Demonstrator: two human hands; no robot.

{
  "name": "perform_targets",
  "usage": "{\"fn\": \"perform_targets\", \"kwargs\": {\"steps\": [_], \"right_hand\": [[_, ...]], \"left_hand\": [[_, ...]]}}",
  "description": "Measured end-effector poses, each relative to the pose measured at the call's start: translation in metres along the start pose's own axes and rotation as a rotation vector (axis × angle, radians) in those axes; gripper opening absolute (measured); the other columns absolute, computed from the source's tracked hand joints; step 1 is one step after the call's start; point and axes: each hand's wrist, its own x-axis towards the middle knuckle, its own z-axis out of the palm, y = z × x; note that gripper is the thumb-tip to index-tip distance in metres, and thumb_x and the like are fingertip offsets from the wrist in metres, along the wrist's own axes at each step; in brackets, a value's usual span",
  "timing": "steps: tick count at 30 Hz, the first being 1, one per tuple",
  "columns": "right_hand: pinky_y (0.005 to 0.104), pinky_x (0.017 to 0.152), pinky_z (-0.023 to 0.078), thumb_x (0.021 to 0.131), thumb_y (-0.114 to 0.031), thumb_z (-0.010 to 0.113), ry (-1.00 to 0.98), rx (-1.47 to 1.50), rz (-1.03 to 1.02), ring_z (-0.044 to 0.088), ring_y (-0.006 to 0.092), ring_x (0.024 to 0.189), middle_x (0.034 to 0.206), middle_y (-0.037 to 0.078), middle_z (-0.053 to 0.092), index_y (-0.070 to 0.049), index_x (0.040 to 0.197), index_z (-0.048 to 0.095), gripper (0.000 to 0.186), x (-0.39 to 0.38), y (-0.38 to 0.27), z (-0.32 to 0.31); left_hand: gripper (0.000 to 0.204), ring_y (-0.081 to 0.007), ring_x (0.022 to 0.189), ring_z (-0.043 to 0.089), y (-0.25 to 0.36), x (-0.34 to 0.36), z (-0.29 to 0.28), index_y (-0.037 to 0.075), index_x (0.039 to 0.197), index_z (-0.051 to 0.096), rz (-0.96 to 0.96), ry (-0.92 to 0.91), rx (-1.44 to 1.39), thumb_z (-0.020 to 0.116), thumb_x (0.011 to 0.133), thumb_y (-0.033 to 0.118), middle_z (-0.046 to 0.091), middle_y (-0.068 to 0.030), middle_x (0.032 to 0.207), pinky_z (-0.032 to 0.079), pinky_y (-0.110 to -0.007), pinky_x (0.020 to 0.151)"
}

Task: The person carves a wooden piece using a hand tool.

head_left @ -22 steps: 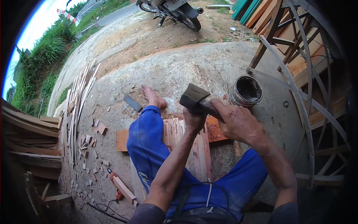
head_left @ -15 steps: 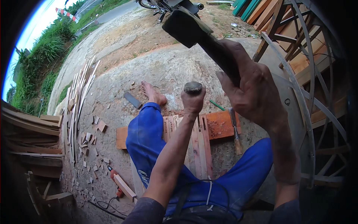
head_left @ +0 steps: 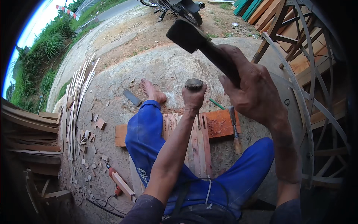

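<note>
My left hand [head_left: 194, 100] is closed around the handle of an upright chisel [head_left: 194, 85]. Its worn, rounded butt shows above my fist, and the thin blade points down at slotted wooden strips [head_left: 203, 149]. My right hand [head_left: 255, 87] grips a dark hammer [head_left: 186, 36], held up with its blocky head above and beyond my left fist. Beneath the strips lies an orange-brown board [head_left: 220, 125] scattered with wood chips. A second chisel [head_left: 235, 134] with a wooden handle rests across the board's right end, apart from both hands.
Offcuts [head_left: 87, 136] litter the ground at left, near long thin sticks [head_left: 74, 108]. A red power drill [head_left: 112, 174] lies beside my blue-clad leg. Ahead are a flat dark blade [head_left: 132, 98], a green pencil-like stick [head_left: 217, 104] and a motorbike [head_left: 182, 9]. Curved wooden pieces [head_left: 294, 80] lean at right.
The hammer head has dropped slightly in the picture, uncovering more of the motorbike. My left hand stays on the chisel with almost no movement.
</note>
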Motion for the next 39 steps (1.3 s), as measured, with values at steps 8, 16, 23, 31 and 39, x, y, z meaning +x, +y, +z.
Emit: {"fn": "perform_targets", "kwargs": {"steps": [8, 16, 23, 31, 39], "right_hand": [[0.0534, 0.077, 0.055, 0.084, -0.003, 0.057, -0.578, -0.241, 0.304, 0.068, 0.0441, 0.086, 0.09, 0.027, 0.068, -0.005, 0.124, 0.042, 0.043, -0.045, 0.061, 0.057], [0.0432, 0.075, 0.054, 0.089, -0.008, 0.062, -0.066, 0.028, 0.076, 0.072, 0.0332, 0.082, 0.09, 0.021, 0.069, -0.007, 0.132, 0.052, 0.044, -0.006, 0.001, -0.002], [0.0433, 0.069, 0.055, 0.088, -0.002, 0.059, 0.115, -0.009, 0.111, 0.07, 0.0362, 0.074, 0.086, 0.019, 0.066, -0.009, 0.132, 0.045, 0.047, 0.004, 0.008, -0.005], [0.0542, 0.077, 0.053, 0.085, -0.006, 0.054, -0.502, -0.214, 0.281, 0.068, 0.0443, 0.084, 0.081, 0.026, 0.066, -0.006, 0.126, 0.043, 0.043, -0.043, 0.031, 0.025], [0.0435, 0.06, 0.055, 0.085, -0.001, 0.06, 0.292, 0.083, -0.049, 0.07, 0.0378, 0.07, 0.08, 0.022, 0.065, -0.005, 0.122, 0.047, 0.04, 0.023, 0.007, 0.001]], "left_hand": [[0.015, -0.0187, 0.077, 0.067, 0.038, -0.026, -0.002, 0.002, 0.092, 0.068, -0.237, -0.152, -0.16, 0.074, 0.082, 0.012, 0.07, -0.0073, 0.082, 0.052, -0.034, 0.071], [0.025, -0.0118, 0.055, 0.058, 0.001, 0.012, 0.005, 0.003, 0.071, 0.065, -0.297, 0.05, -0.171, 0.073, 0.084, 0.023, 0.064, -0.0046, 0.062, 0.044, -0.031, 0.054], [0.025, -0.0186, 0.06, 0.061, 0.018, -0.016, 0.008, 0.002, 0.074, 0.064, -0.143, 0.016, -0.102, 0.075, 0.083, 0.022, 0.064, -0.0073, 0.065, 0.049, -0.034, 0.062], [0.013, -0.0155, 0.07, 0.064, 0.042, -0.025, 0.01, 0.005, 0.089, 0.065, -0.042, 0.061, -0.216, 0.073, 0.083, 0.013, 0.068, -0.0025, 0.08, 0.05, -0.034, 0.061], [0.018, -0.0186, 0.055, 0.06, -0.002, -0.012, 0.015, 0.004, 0.074, 0.063, 0.038, 0.001, -0.063, 0.073, 0.084, 0.014, 0.06, -0.0058, 0.062, 0.047, -0.033, 0.054]]}}
